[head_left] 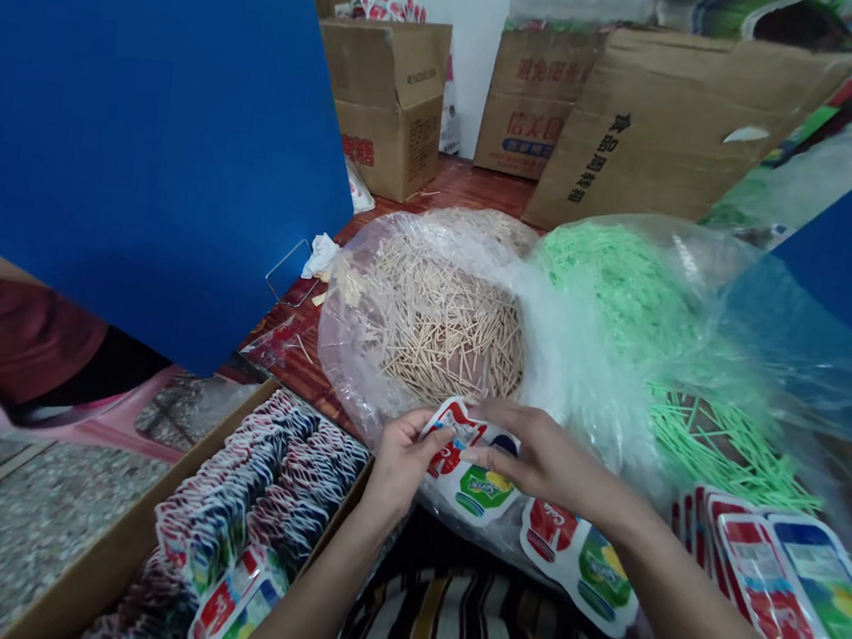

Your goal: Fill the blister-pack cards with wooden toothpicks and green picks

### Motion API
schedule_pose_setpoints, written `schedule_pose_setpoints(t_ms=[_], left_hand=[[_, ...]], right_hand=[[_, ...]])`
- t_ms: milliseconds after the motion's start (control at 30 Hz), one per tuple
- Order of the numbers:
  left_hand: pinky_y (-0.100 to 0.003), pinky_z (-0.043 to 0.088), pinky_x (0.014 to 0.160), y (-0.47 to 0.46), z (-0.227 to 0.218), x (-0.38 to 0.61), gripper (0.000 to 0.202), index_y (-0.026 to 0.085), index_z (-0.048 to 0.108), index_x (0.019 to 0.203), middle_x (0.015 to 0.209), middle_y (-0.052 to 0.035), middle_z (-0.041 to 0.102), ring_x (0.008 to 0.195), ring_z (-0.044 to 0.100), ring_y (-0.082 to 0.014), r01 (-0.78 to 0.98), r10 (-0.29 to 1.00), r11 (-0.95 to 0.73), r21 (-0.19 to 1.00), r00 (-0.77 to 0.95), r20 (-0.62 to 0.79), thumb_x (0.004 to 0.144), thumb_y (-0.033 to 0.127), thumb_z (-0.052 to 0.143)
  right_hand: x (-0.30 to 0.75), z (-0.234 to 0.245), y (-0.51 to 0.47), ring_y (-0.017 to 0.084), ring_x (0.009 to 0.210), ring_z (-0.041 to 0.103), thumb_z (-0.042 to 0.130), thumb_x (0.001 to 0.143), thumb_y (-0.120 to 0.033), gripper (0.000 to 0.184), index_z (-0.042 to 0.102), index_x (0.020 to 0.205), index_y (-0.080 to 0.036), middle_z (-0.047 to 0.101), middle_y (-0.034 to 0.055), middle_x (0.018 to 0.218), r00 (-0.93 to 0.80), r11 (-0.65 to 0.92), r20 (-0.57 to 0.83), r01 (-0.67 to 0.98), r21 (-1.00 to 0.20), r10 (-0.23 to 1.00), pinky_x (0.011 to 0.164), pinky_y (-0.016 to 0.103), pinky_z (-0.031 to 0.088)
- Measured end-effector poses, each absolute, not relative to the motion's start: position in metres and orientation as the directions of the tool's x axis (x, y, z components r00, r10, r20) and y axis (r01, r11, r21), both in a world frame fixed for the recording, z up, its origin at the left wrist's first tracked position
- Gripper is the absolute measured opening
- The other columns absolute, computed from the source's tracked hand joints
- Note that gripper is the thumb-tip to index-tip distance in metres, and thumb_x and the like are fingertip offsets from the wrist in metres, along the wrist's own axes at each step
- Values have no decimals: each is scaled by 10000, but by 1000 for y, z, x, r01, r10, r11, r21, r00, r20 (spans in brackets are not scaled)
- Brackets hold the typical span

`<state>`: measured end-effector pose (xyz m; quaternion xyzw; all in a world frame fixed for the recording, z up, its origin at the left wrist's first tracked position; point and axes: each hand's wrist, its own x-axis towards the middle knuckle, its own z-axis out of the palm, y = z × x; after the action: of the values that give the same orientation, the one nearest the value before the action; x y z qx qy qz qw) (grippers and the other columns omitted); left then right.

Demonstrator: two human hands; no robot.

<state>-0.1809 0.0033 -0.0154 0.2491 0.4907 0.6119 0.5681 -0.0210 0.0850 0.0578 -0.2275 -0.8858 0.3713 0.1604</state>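
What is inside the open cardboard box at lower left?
Rows of printed packets, packed on edge, fill the cardboard box. They cover its bottom, so nothing beneath them shows.

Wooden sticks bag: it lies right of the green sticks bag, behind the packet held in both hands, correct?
No. The head view shows the wooden sticks bag left of the green sticks bag, behind the packet held in the left hand and right hand.

A red packet (552, 525) reads "Cola"; the tilted cardboard box (655, 131) carries black Chinese characters.
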Motion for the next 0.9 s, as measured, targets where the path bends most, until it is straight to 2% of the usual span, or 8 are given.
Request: schedule_pose_setpoints(t_ms=[133, 233, 300, 433, 633, 900], left_hand=[[-225, 484, 537, -2, -11, -180, 258, 129, 673, 824, 670, -7, 687, 547, 597, -121, -482, 940, 172, 859, -182, -290, 656, 299, 772], [-245, 497, 556, -7, -9, -181, 263, 124, 669, 812, 662, -12, 689, 537, 600, -126, -505, 944, 189, 842, -142, -297, 652, 302, 778], [-241, 490, 550, -10, -10, -181, 248, 127, 667, 806, 656, -10, 684, 521, 588, -119, -511, 946, 176, 841, -149, -289, 664, 303, 771], [-246, 482, 532, -13, -14, -180, 246, 133, 669, 812, 612, 3, 661, 476, 558, -108, -514, 944, 187, 837, -141, -297, 675, 315, 762], [-223, 460, 509, -12, -14, -179, 267, 122, 662, 769, 616, 1, 661, 498, 571, -113, -472, 934, 180, 863, -192, -300, 653, 336, 774], [-237, 487, 537, -9, -13, -178, 246, 126, 668, 798, 634, 0, 680, 506, 586, -111, -502, 941, 179, 846, -165, -296, 669, 311, 767]], right_hand=[[-22, 59, 81, 167, 848, 656, 560, 873, -306, 190, 645, 1004, -198, 702, 48, 955, -797, 531, 104, 293, -796, 595, 780, 292, 509], [-22, 61, 78, 161, 808, 659, 584, 851, -292, 237, 612, 1070, -204, 702, 44, 933, -737, 494, 139, 288, -821, 661, 734, 280, 520], [-23, 62, 76, 172, 821, 659, 588, 846, -308, 279, 601, 1110, -217, 700, 52, 964, -743, 516, 137, 308, -799, 655, 757, 301, 522], [-23, 61, 74, 198, 894, 660, 580, 849, -343, 255, 622, 1071, -225, 696, 61, 1016, -789, 558, 115, 315, -768, 603, 804, 325, 517], [-24, 53, 72, 215, 864, 669, 572, 843, -310, 229, 605, 1051, -218, 703, 70, 978, -729, 538, 109, 386, -749, 675, 766, 343, 517], [-25, 47, 68, 199, 895, 661, 593, 830, -325, 237, 595, 1046, -228, 693, 57, 997, -684, 503, 174, 316, -804, 708, 778, 311, 509]])
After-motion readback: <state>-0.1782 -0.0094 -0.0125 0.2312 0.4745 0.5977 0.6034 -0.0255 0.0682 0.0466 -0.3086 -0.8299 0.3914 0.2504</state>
